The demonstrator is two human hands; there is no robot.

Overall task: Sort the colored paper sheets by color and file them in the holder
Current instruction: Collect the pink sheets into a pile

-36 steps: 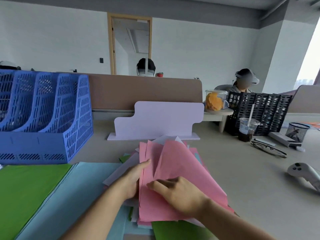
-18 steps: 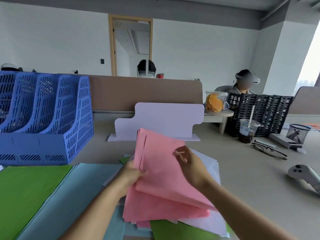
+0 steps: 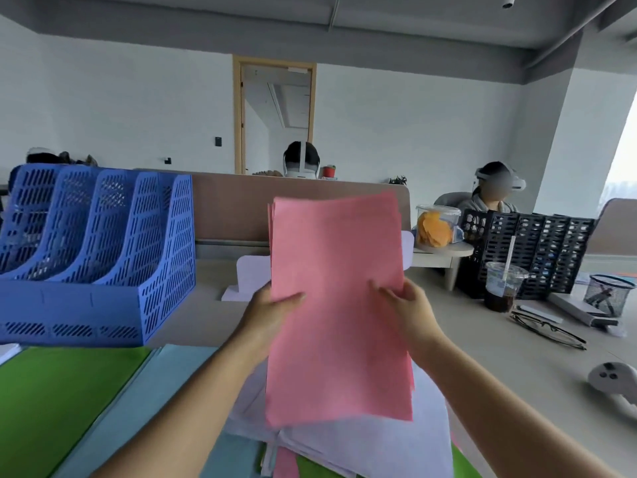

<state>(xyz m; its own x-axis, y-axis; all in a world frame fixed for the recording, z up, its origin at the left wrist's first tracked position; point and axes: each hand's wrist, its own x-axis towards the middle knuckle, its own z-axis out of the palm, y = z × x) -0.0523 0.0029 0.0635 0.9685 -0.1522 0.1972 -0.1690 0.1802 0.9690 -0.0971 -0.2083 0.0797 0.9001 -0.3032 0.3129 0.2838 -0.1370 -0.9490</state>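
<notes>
Pink sheets (image 3: 337, 270) upright in both hands (image 3: 269, 317) (image 3: 413, 313)

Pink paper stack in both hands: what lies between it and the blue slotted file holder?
Head view: between pink paper stack and blue holder, bare beige desk and white board's end.

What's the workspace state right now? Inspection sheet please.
Surface: beige desk, sheets piled at its near edge.
Job's things: pink sheets held upright; green sheets, light blue sheets, white sheets lie flat; blue holder at left.
Clutter: drink cup, glasses, controller, mesh pen cup, black holder, snack jar.
Hands: left hand and right hand each grip a side edge of the pink sheets.
Cables: nothing seen.
Surroundings: seated person in headset, doorway behind partition.
</notes>
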